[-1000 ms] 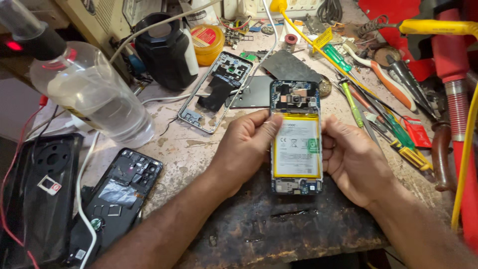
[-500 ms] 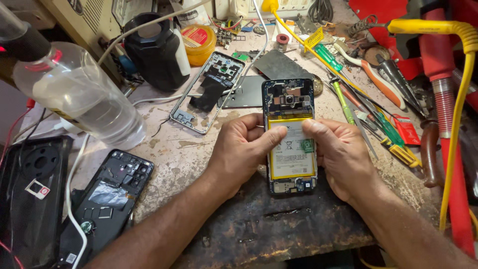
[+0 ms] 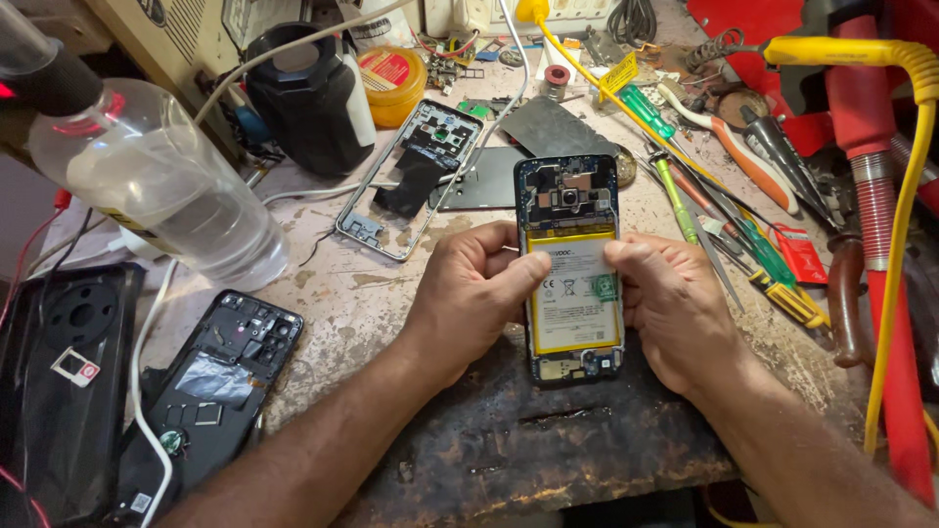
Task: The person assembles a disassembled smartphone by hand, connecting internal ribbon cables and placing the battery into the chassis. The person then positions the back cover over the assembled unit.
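Both hands are gripping the opened phone (image 3: 570,269) between them on the worktop (image 3: 509,440): left hand (image 3: 469,293) clasping its left edge, right hand (image 3: 675,303) its right, thumbs pressing the battery (image 3: 575,313). Beyond, a frame (image 3: 411,176) is lying.

Both hands, L (image 3: 474,293) & R (image 3: 675,303), grip opened phone (image 3: 570,269), thumbs on battery (image 3: 575,298).
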